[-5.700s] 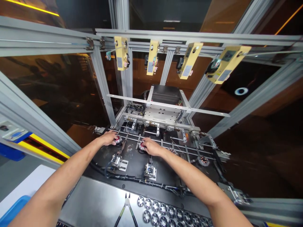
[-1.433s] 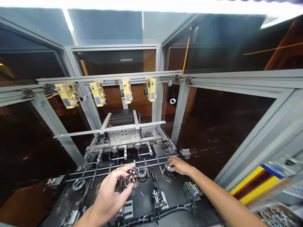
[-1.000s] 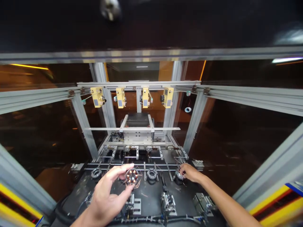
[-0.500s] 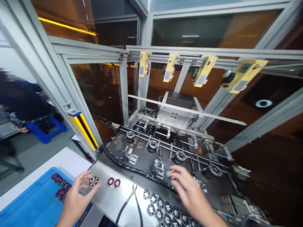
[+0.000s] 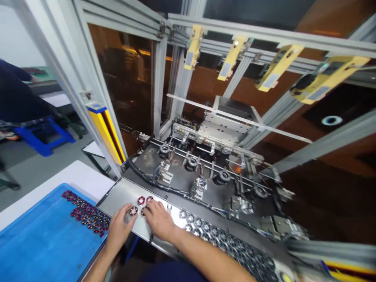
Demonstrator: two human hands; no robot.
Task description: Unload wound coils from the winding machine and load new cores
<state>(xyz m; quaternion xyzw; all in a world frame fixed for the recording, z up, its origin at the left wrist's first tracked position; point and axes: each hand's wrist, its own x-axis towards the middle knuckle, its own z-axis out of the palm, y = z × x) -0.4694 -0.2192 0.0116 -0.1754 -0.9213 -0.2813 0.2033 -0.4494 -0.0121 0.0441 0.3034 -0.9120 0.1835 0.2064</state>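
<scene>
My left hand [image 5: 120, 230] rests on the steel plate [image 5: 116, 196], its fingertips pinching a red wound stator [image 5: 133, 210]. Beside it, my right hand [image 5: 159, 220] lies knuckles up with its fingers closed on another red stator [image 5: 143, 212]. Two more red stators [image 5: 141, 200] lie just beyond on the plate. The four round nests [image 5: 193, 161] on the machine's black deck hold nothing.
A blue tray [image 5: 38, 246] at the left holds several red stators [image 5: 88, 216]. Several bare silver stators [image 5: 205, 231] lie in rows on the plate to the right. A yellow light-curtain post [image 5: 107, 133] and aluminium frame stand behind. A person in dark blue [image 5: 11, 94] is at far left.
My view swung left and down. Both hands left the machine's nests carrying wound stators and came to the steel plate; two more red stators now lie there, under my fingers.
</scene>
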